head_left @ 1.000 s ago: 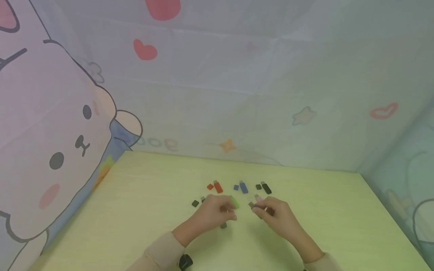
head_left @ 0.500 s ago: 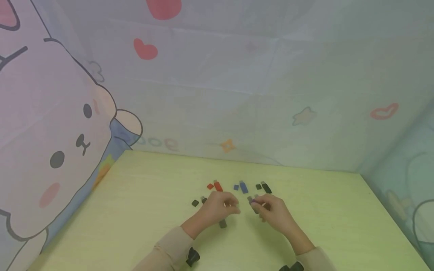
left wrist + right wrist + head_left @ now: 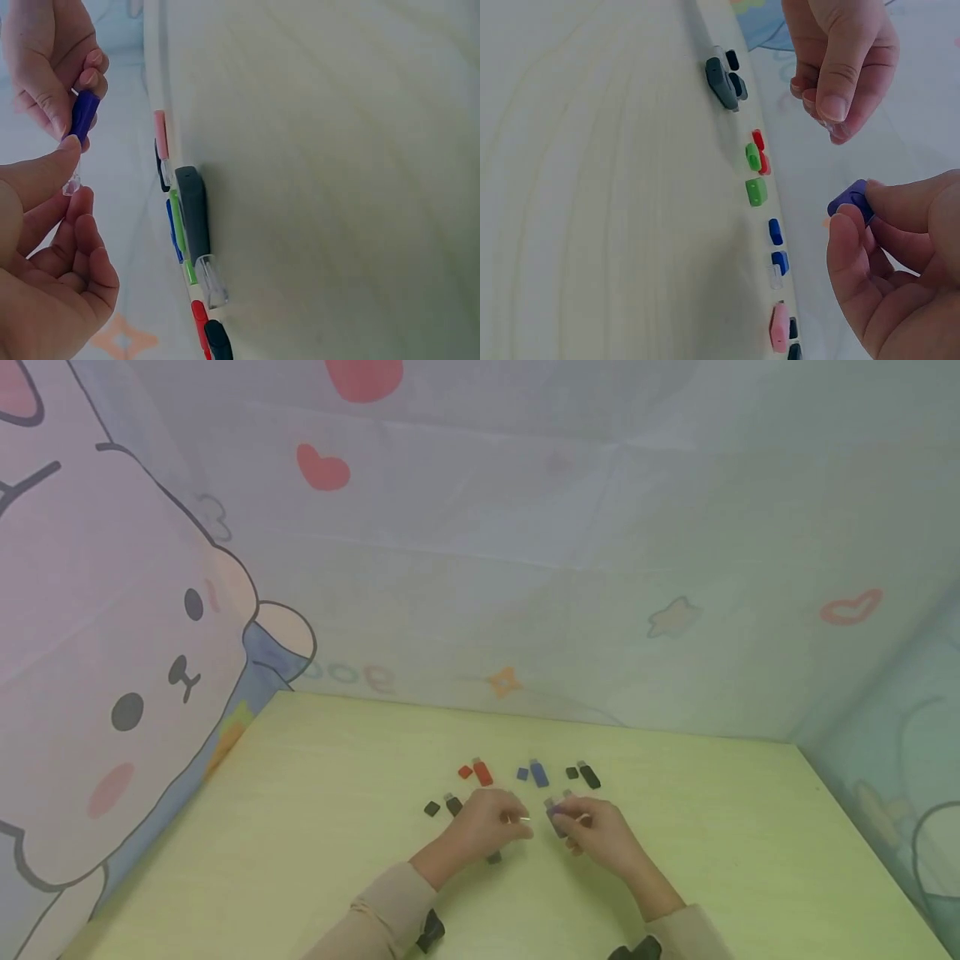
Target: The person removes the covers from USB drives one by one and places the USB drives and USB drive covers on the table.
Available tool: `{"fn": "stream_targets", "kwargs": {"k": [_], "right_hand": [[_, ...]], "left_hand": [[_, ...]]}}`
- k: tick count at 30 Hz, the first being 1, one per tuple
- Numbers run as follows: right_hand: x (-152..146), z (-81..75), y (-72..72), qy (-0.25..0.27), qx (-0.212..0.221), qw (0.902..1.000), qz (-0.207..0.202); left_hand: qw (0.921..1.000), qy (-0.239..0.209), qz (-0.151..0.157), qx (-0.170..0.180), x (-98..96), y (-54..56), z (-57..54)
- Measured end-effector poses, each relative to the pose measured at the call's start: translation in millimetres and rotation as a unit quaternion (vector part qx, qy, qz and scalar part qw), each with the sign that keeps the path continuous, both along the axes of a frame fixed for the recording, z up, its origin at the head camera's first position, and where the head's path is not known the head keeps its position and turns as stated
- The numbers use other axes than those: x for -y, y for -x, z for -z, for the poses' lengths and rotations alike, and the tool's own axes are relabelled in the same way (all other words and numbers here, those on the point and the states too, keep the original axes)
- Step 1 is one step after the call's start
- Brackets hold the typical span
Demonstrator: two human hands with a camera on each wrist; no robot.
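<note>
My right hand (image 3: 600,831) pinches a purple USB stick (image 3: 555,818) between thumb and fingers, its plug end pointing away from me. Facing it, my left hand (image 3: 483,825) holds a small clear plastic piece (image 3: 72,185) at its thumb and fingertips. In the right wrist view the clear piece stands apart from the purple stick. Both hands are raised above the table. Below my left hand lies a dark grey USB stick (image 3: 193,210) with a clear end. A green stick (image 3: 752,157) and a green cap (image 3: 757,192) show only in the wrist views.
Along the back of the yellow-green table (image 3: 360,760) lie a red stick (image 3: 483,772), a blue one (image 3: 539,773) and a black one (image 3: 590,775), each with its cap beside it. Another dark stick (image 3: 453,805) and cap (image 3: 432,808) lie left. A pink stick (image 3: 779,328) lies right.
My left hand has shifted a little to the right. My right hand has drawn slightly left with the purple stick, and the clear piece now shows at my left fingertips.
</note>
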State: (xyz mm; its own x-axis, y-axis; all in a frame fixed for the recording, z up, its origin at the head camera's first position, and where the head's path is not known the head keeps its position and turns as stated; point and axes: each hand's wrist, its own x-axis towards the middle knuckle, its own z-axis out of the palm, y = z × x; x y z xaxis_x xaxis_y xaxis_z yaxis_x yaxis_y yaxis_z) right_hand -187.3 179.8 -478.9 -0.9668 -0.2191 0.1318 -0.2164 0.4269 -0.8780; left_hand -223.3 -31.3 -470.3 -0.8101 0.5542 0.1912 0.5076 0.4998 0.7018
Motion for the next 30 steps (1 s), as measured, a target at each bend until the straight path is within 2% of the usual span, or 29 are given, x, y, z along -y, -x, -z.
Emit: {"fn": "stream_targets", "kwargs": {"k": [3, 8, 13, 18, 30], "right_hand": [[1.4, 3.6, 1.4, -0.006, 0.007, 1.0000, 0.004], [6.4, 8.3, 2.8, -0.029, 0.026, 0.9987, 0.033], [11.5, 12.6, 5.1, -0.067, 0.051, 0.9940, 0.070], [14.2, 17.8, 7.9, -0.090, 0.067, 0.9890, 0.096], [15.2, 20.0, 10.2, -0.093, 0.091, 0.9869, 0.095]], "left_hand": [[0.9996, 0.026, -0.002, -0.011, -3.3, 0.6, 3.5], [0.9973, 0.069, -0.008, -0.022, -7.7, 0.7, 8.8], [0.9950, 0.090, -0.005, -0.042, -11.6, 2.2, 11.0], [0.9931, 0.109, 0.004, -0.042, -15.0, 4.9, 14.5], [0.9868, 0.154, 0.007, -0.049, -19.9, 4.1, 12.5]]}}
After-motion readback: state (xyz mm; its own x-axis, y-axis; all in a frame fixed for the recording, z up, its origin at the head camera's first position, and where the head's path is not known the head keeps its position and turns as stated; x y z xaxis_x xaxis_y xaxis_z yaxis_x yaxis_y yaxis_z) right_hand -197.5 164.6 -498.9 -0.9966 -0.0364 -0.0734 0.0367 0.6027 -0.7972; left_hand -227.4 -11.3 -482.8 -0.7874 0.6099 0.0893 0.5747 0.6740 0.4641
